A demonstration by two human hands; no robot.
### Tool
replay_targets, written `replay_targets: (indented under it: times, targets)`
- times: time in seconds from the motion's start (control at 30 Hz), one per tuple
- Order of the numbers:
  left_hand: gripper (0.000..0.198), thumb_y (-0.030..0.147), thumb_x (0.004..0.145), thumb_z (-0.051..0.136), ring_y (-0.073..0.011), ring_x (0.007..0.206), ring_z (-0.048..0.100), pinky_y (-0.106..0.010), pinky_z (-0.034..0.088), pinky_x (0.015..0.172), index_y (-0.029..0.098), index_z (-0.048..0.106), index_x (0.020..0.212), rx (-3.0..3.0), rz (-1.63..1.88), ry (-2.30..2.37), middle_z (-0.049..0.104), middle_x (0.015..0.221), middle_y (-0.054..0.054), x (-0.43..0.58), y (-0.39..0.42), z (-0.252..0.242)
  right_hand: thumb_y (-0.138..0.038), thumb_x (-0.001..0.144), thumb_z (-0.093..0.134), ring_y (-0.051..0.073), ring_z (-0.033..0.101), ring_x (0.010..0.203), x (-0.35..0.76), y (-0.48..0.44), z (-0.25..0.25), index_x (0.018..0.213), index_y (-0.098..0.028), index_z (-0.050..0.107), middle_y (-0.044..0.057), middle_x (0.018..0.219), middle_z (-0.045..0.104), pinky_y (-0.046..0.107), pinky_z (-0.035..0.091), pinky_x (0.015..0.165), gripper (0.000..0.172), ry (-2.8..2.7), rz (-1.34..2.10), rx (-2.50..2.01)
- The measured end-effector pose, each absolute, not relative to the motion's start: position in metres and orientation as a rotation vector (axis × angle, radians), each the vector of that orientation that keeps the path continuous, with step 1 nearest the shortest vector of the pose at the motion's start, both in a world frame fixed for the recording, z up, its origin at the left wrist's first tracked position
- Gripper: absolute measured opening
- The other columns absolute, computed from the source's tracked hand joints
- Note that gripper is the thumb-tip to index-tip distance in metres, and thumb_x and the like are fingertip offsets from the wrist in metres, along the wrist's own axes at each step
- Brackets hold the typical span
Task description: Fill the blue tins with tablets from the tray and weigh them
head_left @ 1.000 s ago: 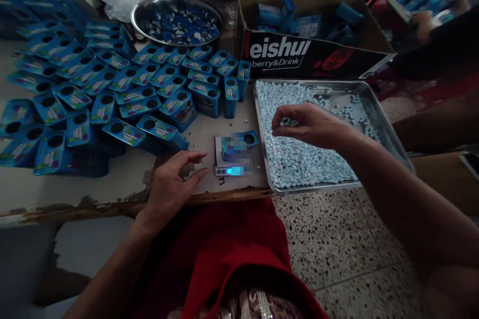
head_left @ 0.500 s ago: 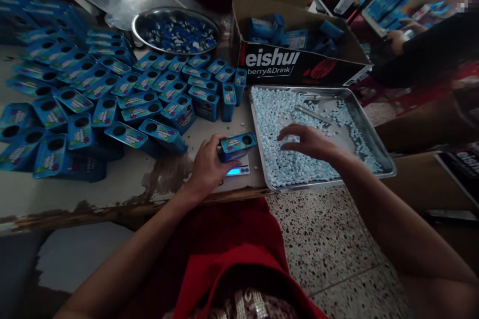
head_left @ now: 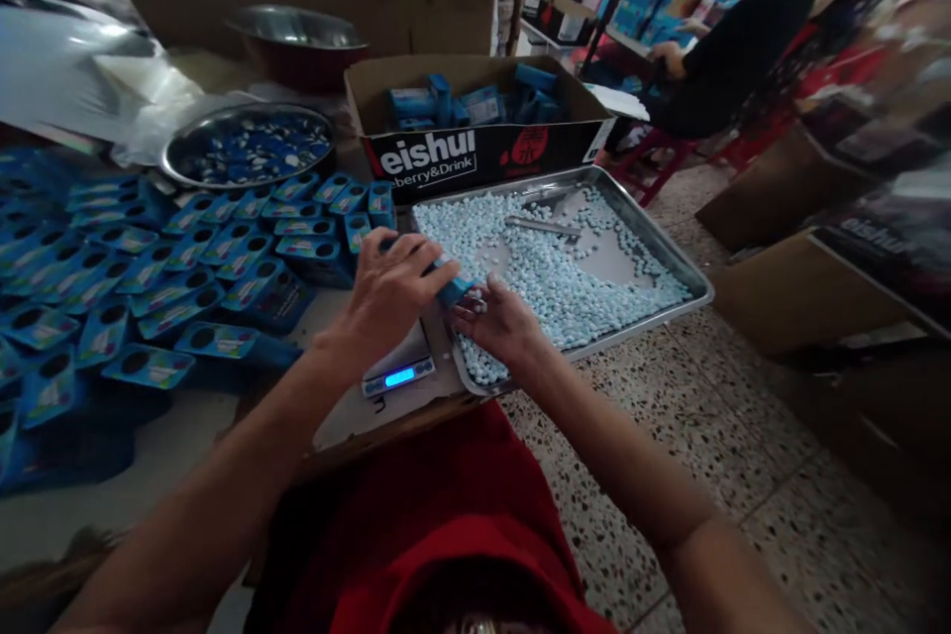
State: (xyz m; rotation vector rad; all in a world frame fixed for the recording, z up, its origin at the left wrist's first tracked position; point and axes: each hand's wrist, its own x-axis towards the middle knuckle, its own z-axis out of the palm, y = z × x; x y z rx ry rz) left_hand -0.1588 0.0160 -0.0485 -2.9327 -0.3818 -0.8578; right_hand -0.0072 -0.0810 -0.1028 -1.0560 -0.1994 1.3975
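Note:
My left hand point(head_left: 397, 287) is wrapped over a blue candy container point(head_left: 455, 290), which it holds tilted with its end toward the right. Below that end my right hand point(head_left: 499, 319) is cupped, palm up, with a few small pale candies point(head_left: 477, 301) at its fingers. Both hands are over the near left corner of a metal tray point(head_left: 702, 292) spread with pale blue and white candies point(head_left: 572, 302). A small digital scale point(head_left: 399, 376) with a lit display lies left of the tray, with nothing on the part that shows.
Many blue containers point(head_left: 257, 287) with round holes on top crowd the table's left side. Behind them stands a metal bowl point(head_left: 170, 154) of blue and white pieces. A cardboard box point(head_left: 490, 158) holds more containers. A metal scoop point(head_left: 542, 226) lies in the tray. Another person point(head_left: 713, 69) sits beyond.
My left hand has lifted the container off the scale and tipped it over the tray. My right hand has come from the tray's middle to the container's end. The view has shifted.

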Motion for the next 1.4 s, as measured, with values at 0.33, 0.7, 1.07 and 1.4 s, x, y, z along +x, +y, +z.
replay_targets:
  times: [0.33,0.7,1.07,1.4]
  targets:
    - [0.039,0.043,0.076,0.081,-0.0227,0.098,0.070,-0.034,0.055,0.091,0.024,0.070,0.109,-3.100,-1.517,-1.655,0.074,0.105,-0.003,-0.208,0.012,-0.100,-0.019,0.099,0.049,0.021,0.071,0.094,0.006,-0.088,-0.099,0.106,-0.013,0.061,0.013,0.094,0.068,0.030,0.064,0.079,0.016,0.120,1.498,-0.849]
    - [0.073,0.046,0.063,0.089,-0.0278,0.115,0.069,-0.043,0.055,0.104,0.022,0.065,0.128,-3.111,-1.660,-2.154,0.071,0.126,-0.008,-0.249,-0.019,-0.123,-0.030,0.093,0.069,0.007,0.050,0.057,-0.007,-0.085,-0.072,0.106,-0.016,0.073,0.000,0.078,0.066,0.021,0.042,0.054,0.020,-0.893,1.421,-1.183]
    - [0.056,0.047,0.078,0.078,-0.0268,0.110,0.070,-0.043,0.058,0.098,0.025,0.066,0.128,-3.023,-1.458,-2.203,0.073,0.118,-0.009,-0.321,-0.019,-0.109,-0.036,0.099,0.060,0.010,0.042,0.060,-0.051,-0.045,-0.007,0.071,-0.017,0.069,-0.002,0.062,0.053,0.029,0.026,0.061,0.035,-2.125,0.625,-1.715]
    - [0.040,0.049,0.081,0.075,-0.0243,0.103,0.072,-0.040,0.058,0.100,0.024,0.073,0.113,-3.033,-1.406,-2.132,0.076,0.113,-0.005,-0.334,-0.025,-0.095,-0.060,0.095,0.061,0.009,0.037,0.050,-0.039,-0.055,-0.023,0.090,-0.019,0.074,-0.005,0.056,0.045,0.024,0.029,0.050,0.043,-1.367,0.887,-1.546]
